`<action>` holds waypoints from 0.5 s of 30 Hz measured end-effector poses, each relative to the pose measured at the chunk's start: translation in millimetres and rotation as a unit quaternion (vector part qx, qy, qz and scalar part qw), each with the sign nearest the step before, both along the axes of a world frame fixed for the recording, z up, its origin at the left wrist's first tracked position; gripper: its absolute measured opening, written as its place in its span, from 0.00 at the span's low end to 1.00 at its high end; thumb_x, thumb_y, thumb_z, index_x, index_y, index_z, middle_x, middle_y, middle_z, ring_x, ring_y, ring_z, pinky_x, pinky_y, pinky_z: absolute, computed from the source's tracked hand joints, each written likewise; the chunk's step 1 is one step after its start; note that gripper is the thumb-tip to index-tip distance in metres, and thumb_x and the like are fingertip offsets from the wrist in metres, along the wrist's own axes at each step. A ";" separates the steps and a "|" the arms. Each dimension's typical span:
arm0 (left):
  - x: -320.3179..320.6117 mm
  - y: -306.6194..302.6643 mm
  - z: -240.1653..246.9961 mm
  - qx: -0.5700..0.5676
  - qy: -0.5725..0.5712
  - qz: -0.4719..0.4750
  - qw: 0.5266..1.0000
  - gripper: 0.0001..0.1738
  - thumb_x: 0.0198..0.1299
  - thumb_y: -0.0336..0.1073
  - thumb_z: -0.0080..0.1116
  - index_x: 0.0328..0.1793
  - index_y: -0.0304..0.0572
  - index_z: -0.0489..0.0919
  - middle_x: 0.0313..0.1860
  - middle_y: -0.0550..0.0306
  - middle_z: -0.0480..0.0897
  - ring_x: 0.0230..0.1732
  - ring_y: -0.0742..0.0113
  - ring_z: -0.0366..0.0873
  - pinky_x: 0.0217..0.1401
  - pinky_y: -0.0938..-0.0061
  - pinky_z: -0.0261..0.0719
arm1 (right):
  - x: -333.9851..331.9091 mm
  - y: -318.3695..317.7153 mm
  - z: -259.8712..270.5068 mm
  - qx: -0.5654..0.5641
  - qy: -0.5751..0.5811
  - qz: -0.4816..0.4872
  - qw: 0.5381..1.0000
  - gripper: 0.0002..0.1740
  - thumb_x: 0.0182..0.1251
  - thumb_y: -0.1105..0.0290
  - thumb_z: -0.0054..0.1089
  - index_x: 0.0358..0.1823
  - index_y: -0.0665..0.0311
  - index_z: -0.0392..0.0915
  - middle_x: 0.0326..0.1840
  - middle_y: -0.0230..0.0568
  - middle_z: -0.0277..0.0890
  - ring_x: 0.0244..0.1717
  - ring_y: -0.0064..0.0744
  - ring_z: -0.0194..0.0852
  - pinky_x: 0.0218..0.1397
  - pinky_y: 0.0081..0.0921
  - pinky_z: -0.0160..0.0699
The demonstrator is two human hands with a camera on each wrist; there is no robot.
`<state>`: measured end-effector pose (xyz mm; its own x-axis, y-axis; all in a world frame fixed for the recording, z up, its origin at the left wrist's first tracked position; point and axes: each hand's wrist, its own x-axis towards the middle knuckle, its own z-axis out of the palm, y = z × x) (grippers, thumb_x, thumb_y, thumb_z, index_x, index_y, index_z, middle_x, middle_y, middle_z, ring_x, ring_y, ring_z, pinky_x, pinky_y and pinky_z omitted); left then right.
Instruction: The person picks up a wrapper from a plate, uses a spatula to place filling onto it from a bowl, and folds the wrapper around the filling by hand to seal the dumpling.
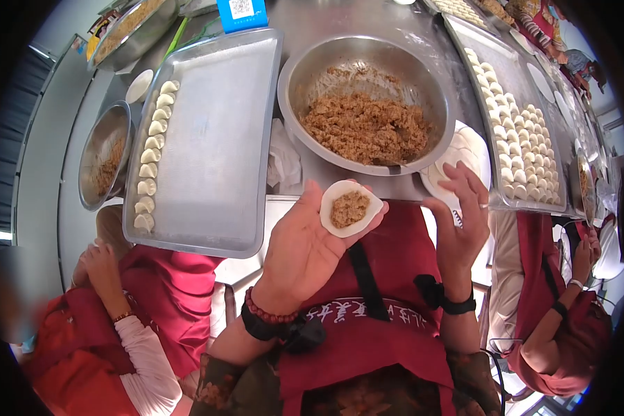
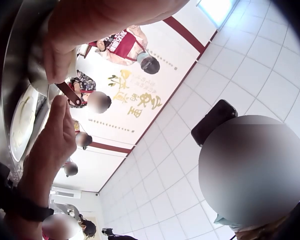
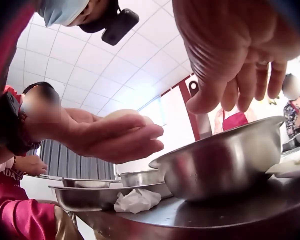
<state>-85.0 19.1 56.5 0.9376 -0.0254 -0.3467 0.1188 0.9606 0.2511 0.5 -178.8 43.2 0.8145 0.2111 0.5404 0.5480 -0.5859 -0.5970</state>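
My left hand is held palm up over my apron, carrying a round dumpling wrapper across its fingers. A mound of brown filling sits in the middle of the wrapper. The left thumb lies along the wrapper's edge. To the right, my right hand hovers with thumb and fingers parted and loosely bent, nothing showing between them. Ahead stands a large steel bowl of minced filling. Near its rim, a dark red handle with a hole at its end shows in the left wrist view.
At left lies a metal tray with one row of folded dumplings. A plate of wrappers sits right of the bowl, beyond it a fuller dumpling tray. Crumpled white tissue lies between tray and bowl. People sit on both sides.
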 end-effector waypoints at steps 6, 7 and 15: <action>-0.6 -7.0 -0.6 0.010 -0.003 -0.030 1.000 0.35 0.79 0.53 0.25 0.71 0.24 0.61 0.69 0.34 0.69 0.72 0.41 0.67 0.77 0.46 0.66 | -25.1 5.1 7.4 0.008 0.015 0.199 0.980 0.19 0.48 0.69 0.77 0.44 0.61 0.84 0.54 0.41 0.83 0.66 0.47 0.71 0.64 0.39 0.76; -1.1 -7.4 -0.9 0.003 -0.009 -0.035 0.999 0.33 0.80 0.53 0.26 0.70 0.26 0.63 0.67 0.38 0.71 0.70 0.45 0.69 0.75 0.47 0.68 | -24.7 7.9 8.9 0.008 0.025 0.218 0.976 0.18 0.48 0.70 0.76 0.43 0.60 0.85 0.55 0.40 0.83 0.67 0.47 0.70 0.63 0.38 0.76; -3.9 -10.0 -7.3 -0.004 -0.027 -0.075 0.997 0.31 0.79 0.55 0.28 0.66 0.35 0.69 0.61 0.49 0.76 0.62 0.56 0.76 0.67 0.55 0.75 | -20.9 15.0 -0.2 0.009 0.011 0.294 0.956 0.14 0.48 0.73 0.75 0.38 0.58 0.84 0.56 0.37 0.83 0.66 0.46 0.72 0.60 0.35 0.78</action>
<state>-88.9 9.0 49.3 0.9404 -0.1683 -0.2955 0.2470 0.9352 0.2537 -20.4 -163.7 43.1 0.5696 0.6260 0.5326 0.7661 -0.1698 -0.6198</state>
